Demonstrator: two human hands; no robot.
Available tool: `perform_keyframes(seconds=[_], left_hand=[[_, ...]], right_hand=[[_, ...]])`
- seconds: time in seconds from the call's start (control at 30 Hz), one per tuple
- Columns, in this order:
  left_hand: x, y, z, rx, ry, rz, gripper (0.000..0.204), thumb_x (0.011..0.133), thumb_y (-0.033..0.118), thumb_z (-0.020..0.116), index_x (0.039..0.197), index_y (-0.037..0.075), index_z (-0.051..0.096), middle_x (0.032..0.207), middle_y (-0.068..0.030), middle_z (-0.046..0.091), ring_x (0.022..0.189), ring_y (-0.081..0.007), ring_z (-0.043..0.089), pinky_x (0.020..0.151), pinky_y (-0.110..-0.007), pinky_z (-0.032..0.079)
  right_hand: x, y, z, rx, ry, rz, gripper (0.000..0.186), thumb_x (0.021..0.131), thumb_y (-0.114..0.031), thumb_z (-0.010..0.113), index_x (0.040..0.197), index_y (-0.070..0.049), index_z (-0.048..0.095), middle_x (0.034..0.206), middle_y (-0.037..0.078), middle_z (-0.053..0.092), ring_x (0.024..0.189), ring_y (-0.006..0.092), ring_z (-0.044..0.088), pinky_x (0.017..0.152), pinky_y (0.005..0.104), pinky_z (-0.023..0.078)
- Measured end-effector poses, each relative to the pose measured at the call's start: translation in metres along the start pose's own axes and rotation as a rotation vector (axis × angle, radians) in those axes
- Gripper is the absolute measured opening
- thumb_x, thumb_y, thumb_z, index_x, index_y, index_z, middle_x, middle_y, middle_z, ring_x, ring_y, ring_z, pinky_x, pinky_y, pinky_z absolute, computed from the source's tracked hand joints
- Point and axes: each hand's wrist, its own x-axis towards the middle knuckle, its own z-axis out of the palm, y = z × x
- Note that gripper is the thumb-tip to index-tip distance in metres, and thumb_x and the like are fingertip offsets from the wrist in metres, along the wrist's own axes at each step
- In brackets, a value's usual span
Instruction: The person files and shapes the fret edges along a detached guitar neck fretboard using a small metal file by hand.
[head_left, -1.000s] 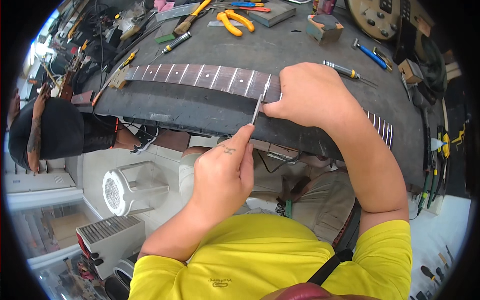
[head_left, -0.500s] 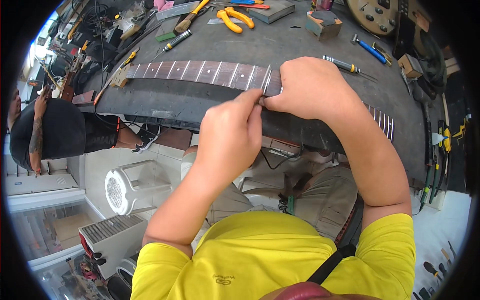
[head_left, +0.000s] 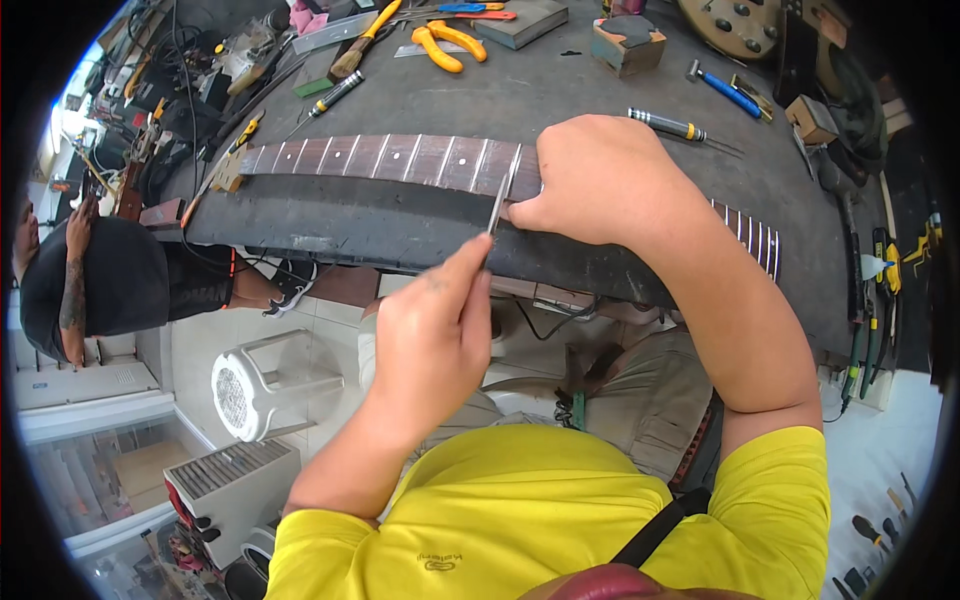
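A guitar neck (head_left: 430, 165) with a dark fretboard, metal frets and pale dot inlays lies across the workbench. My right hand (head_left: 600, 180) is closed over the neck right of its middle, its thumb at the near edge. Pinched in my left hand (head_left: 435, 325) is a slim metal file (head_left: 499, 200), which slants up from my fingers to the fretboard just left of my right hand. Its far end lies over the frets there. Part of the neck is hidden beneath my right hand and forearm.
On the workbench (head_left: 330, 215) lie orange-handled pliers (head_left: 445, 45), a brush (head_left: 365, 45), two slim striped-handled tools, a blue-handled hammer (head_left: 728, 92) and a small block (head_left: 627, 48). A guitar body (head_left: 735, 30) is at the far right. Another person (head_left: 100, 265) sits left, near a white stool (head_left: 240, 385).
My left hand has drawn back toward me and slightly left, exposing more of the file. My right hand and the neck appear shifted slightly left, as does the whole bench view.
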Motion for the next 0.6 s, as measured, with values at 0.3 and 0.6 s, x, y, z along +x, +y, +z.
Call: perform_keyframes(seconds=[0.3,0.6], left_hand=[[0.009,-0.005,0.004,-0.009,0.017,0.056,0.031,0.097,-0.006,0.076,0.127,-0.004,0.077,0.094,-0.027,0.078,0.082,-0.0469,0.077,0.072,-0.049,0.061],[0.024,-0.005,0.002,-0.024,-0.022,0.015,0.029,0.098,-0.004,0.074,0.126,-0.002,0.078,0.092,-0.0262,0.077,0.079,-0.0466,0.074,0.07,-0.049,0.059]], right_hand=[[0.0,0.002,-0.001,-0.017,-0.006,0.015,0.048,0.089,-0.051,0.08,0.098,-0.005,0.088,0.099,0.018,0.085,0.1,0.0373,0.082,0.09,0.0475,0.065],[-0.001,0.002,-0.001,-0.007,0.005,0.006,0.049,0.088,-0.051,0.08,0.097,-0.004,0.088,0.098,0.019,0.085,0.1,0.0377,0.082,0.09,0.0482,0.065]])
